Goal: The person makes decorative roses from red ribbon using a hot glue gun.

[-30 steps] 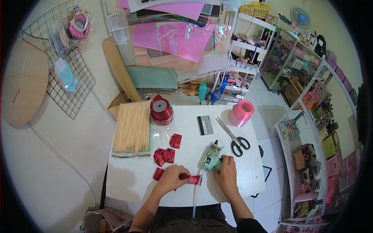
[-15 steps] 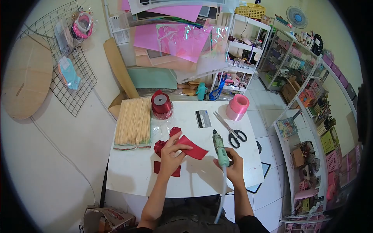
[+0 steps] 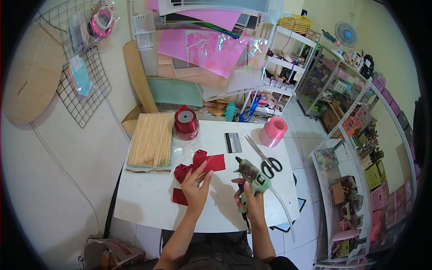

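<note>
My left hand (image 3: 196,191) pinches a strip of red satin ribbon (image 3: 216,163) between thumb and fingers, its free end pointing right. Beneath and beside those fingers lie folded red ribbon pieces (image 3: 182,173), and a flat red piece (image 3: 180,196) rests nearer me, partly covered by the hand. In my right hand (image 3: 253,204) is a pale green hot glue gun (image 3: 256,177), gripped by its handle. Its dark nozzle points up and left, towards the ribbon but apart from it. From its rear a long translucent glue stick (image 3: 284,215) hangs to the right.
On the white table (image 3: 148,198) are a bundle of wooden skewers (image 3: 150,141), a dark red ribbon roll (image 3: 186,119), a card (image 3: 233,142), black-handled scissors (image 3: 266,163) and pink ribbon rolls (image 3: 273,131). Loaded shelves (image 3: 360,180) line the right side.
The glue gun has turned in my right hand, its body now side-on and nozzle tilted left. My left hand has moved slightly, swinging the ribbon strip to nearly level.
</note>
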`<state>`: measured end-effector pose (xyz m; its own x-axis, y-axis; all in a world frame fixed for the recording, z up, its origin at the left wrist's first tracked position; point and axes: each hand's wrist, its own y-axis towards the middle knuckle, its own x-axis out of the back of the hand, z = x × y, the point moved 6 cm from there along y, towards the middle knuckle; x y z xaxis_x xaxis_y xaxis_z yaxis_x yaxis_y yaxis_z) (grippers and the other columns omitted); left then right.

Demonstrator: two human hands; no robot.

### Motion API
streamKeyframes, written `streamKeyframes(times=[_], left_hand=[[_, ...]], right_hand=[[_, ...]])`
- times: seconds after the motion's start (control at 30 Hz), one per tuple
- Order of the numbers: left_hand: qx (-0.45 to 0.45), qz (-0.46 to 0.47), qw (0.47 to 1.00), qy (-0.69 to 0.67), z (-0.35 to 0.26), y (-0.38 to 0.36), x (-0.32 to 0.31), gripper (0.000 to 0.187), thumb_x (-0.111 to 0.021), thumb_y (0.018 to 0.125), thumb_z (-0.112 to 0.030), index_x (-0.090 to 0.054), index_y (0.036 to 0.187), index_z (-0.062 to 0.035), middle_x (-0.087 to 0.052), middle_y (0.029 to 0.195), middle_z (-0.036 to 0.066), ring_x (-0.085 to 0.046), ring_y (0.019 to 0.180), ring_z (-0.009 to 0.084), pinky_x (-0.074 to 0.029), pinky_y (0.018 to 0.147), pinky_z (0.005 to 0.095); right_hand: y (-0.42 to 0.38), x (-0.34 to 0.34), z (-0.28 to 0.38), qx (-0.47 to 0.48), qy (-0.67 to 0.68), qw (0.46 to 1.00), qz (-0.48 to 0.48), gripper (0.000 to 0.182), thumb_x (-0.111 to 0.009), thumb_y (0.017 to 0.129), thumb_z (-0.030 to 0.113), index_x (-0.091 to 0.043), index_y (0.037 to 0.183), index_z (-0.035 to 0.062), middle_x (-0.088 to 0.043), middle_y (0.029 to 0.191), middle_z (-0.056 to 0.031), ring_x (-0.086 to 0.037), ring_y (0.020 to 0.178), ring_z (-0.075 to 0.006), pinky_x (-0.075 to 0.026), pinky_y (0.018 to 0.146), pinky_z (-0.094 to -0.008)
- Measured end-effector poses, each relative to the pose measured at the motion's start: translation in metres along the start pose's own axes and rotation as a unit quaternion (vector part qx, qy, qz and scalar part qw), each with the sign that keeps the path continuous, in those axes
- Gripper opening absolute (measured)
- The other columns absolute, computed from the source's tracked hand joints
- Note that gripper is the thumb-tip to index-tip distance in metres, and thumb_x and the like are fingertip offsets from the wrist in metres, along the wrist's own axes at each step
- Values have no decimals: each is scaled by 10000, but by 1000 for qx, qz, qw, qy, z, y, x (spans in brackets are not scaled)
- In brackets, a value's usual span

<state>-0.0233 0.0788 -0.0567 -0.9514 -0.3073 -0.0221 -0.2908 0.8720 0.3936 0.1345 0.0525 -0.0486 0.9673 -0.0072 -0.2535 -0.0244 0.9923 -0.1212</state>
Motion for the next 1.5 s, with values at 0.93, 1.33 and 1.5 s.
streamKeyframes(times=[0.93,1.33,1.5], left_hand=[[-47,-109,987,-112,-35,47,-10,336,-612,639,136,-522,958,84,-479,908,92,-559,777,146,-524,653,209],[-59,-92,990,-93,-40,43,-11,341,-605,651,132,-513,974,70,-493,899,71,-564,787,143,-502,661,208],[-57,-87,991,-88,-41,43,-11,340,-604,650,132,-512,972,73,-494,888,71,-563,785,143,-503,662,207]], right_hand=[[25,2,4,15,-36,995,90,359,-562,786,331,-508,923,4,-528,701,-42,-429,442,-59,-315,359,-174],[28,5,-6,8,-102,991,91,415,-528,789,400,-485,904,4,-533,747,-85,-454,455,-86,-310,348,-185],[29,2,-3,23,-82,992,90,415,-531,784,409,-491,867,5,-522,710,-73,-455,452,-89,-303,348,-188]])
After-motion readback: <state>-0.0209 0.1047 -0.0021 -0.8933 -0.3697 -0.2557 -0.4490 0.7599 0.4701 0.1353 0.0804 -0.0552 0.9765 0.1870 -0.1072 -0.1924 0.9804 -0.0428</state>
